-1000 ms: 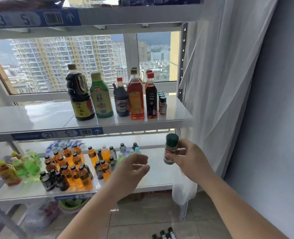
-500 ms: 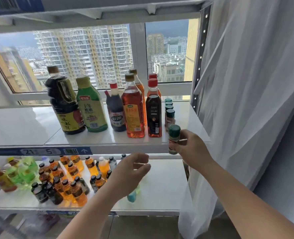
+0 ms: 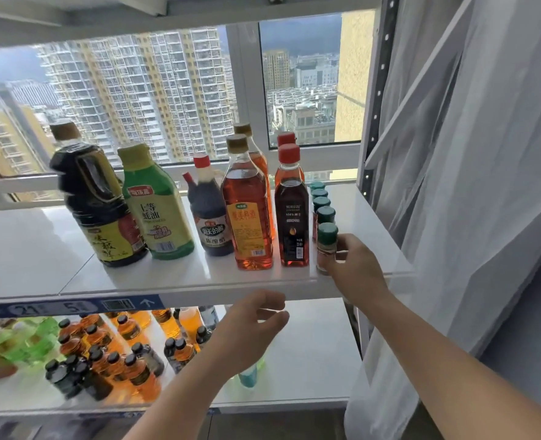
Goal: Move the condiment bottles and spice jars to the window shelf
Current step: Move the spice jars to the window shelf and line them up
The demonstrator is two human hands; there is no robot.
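My right hand (image 3: 355, 268) grips a green-capped spice jar (image 3: 325, 246) that stands upright at the front right of the white window shelf (image 3: 41, 249). Behind it runs a row of several more green-capped spice jars (image 3: 321, 204). To their left stand the condiment bottles: a dark soy sauce bottle (image 3: 94, 198), a green oil bottle (image 3: 155, 204), a small dark vinegar bottle (image 3: 209, 208), an amber bottle (image 3: 248, 211) and a red-capped dark bottle (image 3: 291, 211). My left hand (image 3: 250, 325) hovers below the shelf's front edge, fingers loosely curled, holding nothing.
The lower shelf (image 3: 313, 360) holds several small orange, dark and green drink bottles (image 3: 110, 354). A white curtain (image 3: 469, 185) hangs at the right beside the rack's upright post (image 3: 377, 90). The window is directly behind the shelf.
My right hand has lifted the spice jar from below shelf level and set it on the shelf's front right, in line with the other jars. The camera has moved closer.
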